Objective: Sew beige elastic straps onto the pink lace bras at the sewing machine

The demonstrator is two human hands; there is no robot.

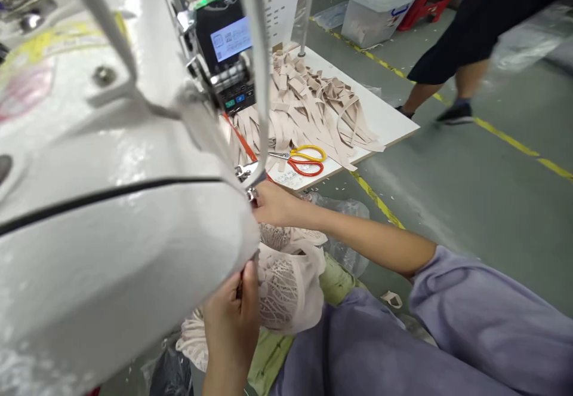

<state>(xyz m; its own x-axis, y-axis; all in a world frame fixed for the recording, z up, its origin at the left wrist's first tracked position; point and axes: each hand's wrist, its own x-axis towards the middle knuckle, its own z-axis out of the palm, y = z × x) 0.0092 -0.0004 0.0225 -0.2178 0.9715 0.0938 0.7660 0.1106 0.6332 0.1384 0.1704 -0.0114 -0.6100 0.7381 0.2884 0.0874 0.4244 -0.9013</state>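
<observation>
A beige lace bra (280, 288) hangs below the white sewing machine head (134, 252), over my lap. My left hand (233, 312) is closed on the edge of the bra under the machine head, thumb against the fingers. Farther up, my right hand (277, 203) lies by the metal needle parts (251, 193), just above the bra. The machine hides its fingertips, so its grip does not show. The needle and the bra's upper edge are also covered by the machine head.
Beige fabric strips (308, 103) are heaped on a white table (389, 127), with red-and-yellow-handled scissors (307, 160) near its edge. Behind the machine is a lit control screen (230, 39). A person's leg (468, 79) and a plastic bin (376, 17) are beyond.
</observation>
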